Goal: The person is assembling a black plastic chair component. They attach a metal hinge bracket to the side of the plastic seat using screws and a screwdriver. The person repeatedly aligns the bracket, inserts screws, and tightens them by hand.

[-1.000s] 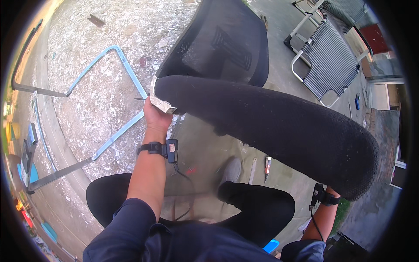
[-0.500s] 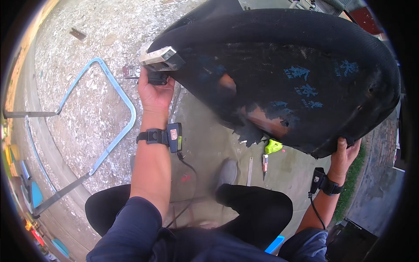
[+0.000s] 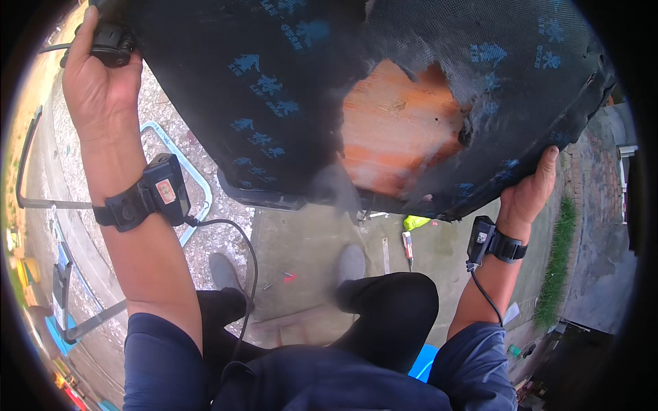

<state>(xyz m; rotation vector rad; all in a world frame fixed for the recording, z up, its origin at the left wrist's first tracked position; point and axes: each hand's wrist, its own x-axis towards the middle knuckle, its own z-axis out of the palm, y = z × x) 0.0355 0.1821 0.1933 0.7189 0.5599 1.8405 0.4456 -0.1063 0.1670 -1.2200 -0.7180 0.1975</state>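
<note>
A large furniture piece (image 3: 226, 89), apparently upholstered, fills the upper part of the head view, tilted up before me. Its black backing cloth carries blue printed marks and is badly torn, baring orange-brown wood (image 3: 397, 130). My left hand (image 3: 106, 75) is closed at its upper left edge, around a small black fitting (image 3: 110, 44) whose kind I cannot make out. On the lower right edge, my right hand (image 3: 531, 188) grips with the thumb along the rim; its other fingers are mostly hidden. Both wrists wear black strapped devices with cables.
Between my feet and the piece's lower edge lie a lime-green object (image 3: 415, 222), a red-and-white slim tool (image 3: 408, 250) and a metal ruler (image 3: 386, 255). A pale blue metal frame (image 3: 195, 171) rests at left on flake-strewn ground. Grass (image 3: 558, 260) borders a brick strip at right.
The piece has been turned and raised, bringing the torn patch with bare wood to the middle. My left hand has moved left and up; my right hand has shifted slightly upward. My legs have shifted.
</note>
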